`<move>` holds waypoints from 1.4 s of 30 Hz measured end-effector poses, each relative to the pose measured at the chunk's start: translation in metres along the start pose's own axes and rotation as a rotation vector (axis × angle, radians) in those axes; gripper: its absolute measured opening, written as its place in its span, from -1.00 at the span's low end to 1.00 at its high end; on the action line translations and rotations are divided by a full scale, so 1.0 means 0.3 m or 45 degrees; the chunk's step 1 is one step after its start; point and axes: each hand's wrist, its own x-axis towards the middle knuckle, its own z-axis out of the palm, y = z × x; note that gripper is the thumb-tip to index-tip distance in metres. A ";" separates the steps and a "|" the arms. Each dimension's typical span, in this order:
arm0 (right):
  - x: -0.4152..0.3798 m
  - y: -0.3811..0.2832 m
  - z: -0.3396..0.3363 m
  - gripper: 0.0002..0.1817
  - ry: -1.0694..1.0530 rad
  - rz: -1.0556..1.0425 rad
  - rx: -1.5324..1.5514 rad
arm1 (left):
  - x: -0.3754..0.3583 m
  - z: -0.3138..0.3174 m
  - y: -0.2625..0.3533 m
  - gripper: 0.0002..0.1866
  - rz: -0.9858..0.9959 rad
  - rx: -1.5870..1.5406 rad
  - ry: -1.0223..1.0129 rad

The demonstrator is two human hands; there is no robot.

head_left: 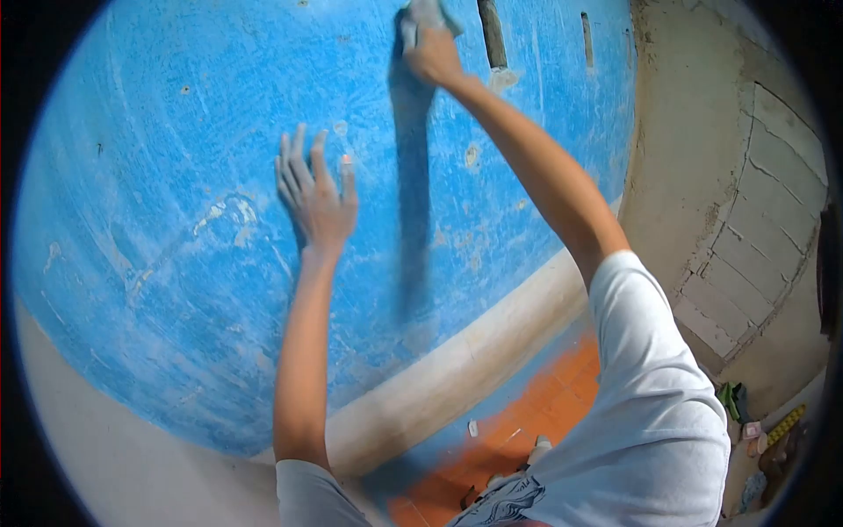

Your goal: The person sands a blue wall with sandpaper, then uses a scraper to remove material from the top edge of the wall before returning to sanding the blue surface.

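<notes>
Two sleeves (645, 316); left hand (323, 204) spread on wall (219, 290); right hand (434, 54) pinching pad (428, 12) (one, blurred).

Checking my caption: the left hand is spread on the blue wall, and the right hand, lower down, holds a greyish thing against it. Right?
One slip: the head view shows the right hand higher up than the left hand, not lower. The rest stands: the left is spread on the blue wall, and the right holds a greyish thing against it.
</notes>
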 end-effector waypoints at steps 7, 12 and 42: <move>-0.881 -0.425 -0.405 -0.56 -0.589 0.911 0.702 | -0.404 0.005 0.546 -0.37 -1.152 -1.478 -0.154; -1.289 -0.494 -0.719 -0.63 -0.440 1.433 0.989 | -0.719 -0.084 0.722 -0.41 -1.612 -2.018 -0.592; -1.765 0.356 -1.395 -0.48 -0.966 1.238 0.596 | -0.912 0.207 1.788 -0.51 -2.057 -1.331 -1.008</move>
